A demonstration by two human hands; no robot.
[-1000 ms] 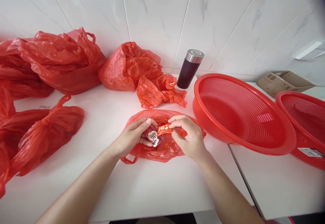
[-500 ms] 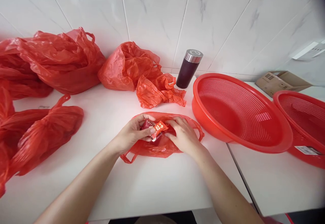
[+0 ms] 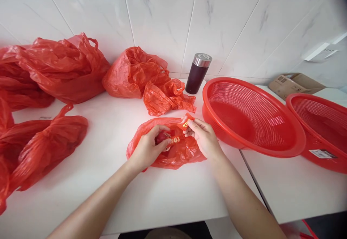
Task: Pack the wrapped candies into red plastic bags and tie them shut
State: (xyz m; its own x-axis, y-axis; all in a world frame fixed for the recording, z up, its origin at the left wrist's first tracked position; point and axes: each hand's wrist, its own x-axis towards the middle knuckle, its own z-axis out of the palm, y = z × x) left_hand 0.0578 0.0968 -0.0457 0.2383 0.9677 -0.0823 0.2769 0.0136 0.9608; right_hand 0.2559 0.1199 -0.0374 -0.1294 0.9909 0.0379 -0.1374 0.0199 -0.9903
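Note:
A red plastic bag (image 3: 176, 159) lies spread open on the white table in front of me. Over its left side, my left hand (image 3: 148, 146) grips several small wrapped packets (image 3: 173, 140), dark red and orange-red with pale lettering. Between thumb and fingers, my right hand (image 3: 203, 134) pinches one small red packet (image 3: 185, 122) with yellow lettering, raised above the bag's far right side. What is inside the packets cannot be seen. The fingers of my left hand partly cover those it holds.
Two red plastic baskets (image 3: 255, 148) with perforated walls stand at the right. A dark tumbler (image 3: 195, 76) with a silver lid is near the wall. Red plastic bags (image 3: 73, 69) fill the left and back; a crumpled one (image 3: 159, 99) lies behind. A cardboard box (image 3: 292, 84) sits at the back right.
My right hand has come up out of the bag, now pinching a red packet. My left hand has stayed over the bag with its packets, shifted slightly.

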